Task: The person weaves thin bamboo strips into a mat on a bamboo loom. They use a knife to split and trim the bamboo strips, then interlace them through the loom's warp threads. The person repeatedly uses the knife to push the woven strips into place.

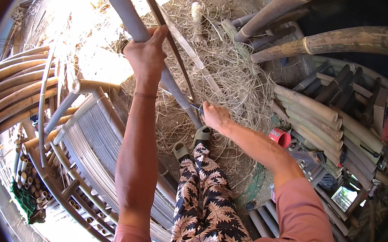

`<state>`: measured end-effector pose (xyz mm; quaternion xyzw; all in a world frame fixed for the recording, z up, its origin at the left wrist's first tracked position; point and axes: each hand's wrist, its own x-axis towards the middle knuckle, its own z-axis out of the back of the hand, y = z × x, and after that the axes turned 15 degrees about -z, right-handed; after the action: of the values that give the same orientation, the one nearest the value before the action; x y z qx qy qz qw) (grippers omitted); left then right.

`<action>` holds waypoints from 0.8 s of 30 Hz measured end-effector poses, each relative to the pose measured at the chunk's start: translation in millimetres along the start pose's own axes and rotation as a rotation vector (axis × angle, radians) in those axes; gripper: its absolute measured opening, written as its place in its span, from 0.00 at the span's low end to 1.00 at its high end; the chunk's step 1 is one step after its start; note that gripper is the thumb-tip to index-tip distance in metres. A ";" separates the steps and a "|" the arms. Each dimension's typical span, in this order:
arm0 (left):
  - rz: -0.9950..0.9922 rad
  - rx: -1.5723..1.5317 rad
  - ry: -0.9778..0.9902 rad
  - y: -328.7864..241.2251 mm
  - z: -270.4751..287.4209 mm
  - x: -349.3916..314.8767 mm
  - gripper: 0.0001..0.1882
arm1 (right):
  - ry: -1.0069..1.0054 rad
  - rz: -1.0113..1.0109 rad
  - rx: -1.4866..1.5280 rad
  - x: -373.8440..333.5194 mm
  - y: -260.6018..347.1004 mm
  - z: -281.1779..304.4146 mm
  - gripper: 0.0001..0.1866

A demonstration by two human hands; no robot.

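Observation:
My left hand (pixel 147 56) is closed around a long greyish bamboo pole (pixel 119 4) that slants from the upper left down toward my feet. Close to the pole's lower end, my right hand (pixel 216 116) is closed on a small dark tool (pixel 197 107). Only a short part of that tool shows, against or right beside the pole, and I cannot make out its kind. A narrow dark strip (pixel 175 49) runs along the pole's right side, passing by my left hand. The pole's bottom end stands near my green clogs (pixel 203 133).
Pale shavings (pixel 248 93) cover the ground ahead. A bamboo bench frame (pixel 86 124) with slats stands at left, curved bamboo poles (pixel 25 77) beyond it. Thick bamboo stems (pixel 332 43) lean in from upper right, above stacked bamboo lengths (pixel 316 109). A red cup (pixel 279 137) lies near my right arm.

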<state>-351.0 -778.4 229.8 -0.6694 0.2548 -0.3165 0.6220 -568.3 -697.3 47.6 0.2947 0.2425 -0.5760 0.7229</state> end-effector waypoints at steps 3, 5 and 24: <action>-0.053 0.058 -0.010 -3.5 10.0 -13.3 0.11 | 0.101 0.006 0.268 -6.0 17.6 -2.3 0.20; -0.069 0.081 -0.027 -8.4 20.7 -24.1 0.09 | 0.196 0.017 0.582 -18.2 29.7 -5.0 0.21; -0.046 0.011 -0.106 -20.3 60.7 -30.4 0.07 | 0.026 -0.105 -0.443 10.8 -50.1 -131.9 0.18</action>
<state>-327.4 -713.3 245.2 -0.6874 0.2043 -0.2961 0.6309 -616.3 -619.8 -60.7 0.1229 0.3873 -0.5418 0.7358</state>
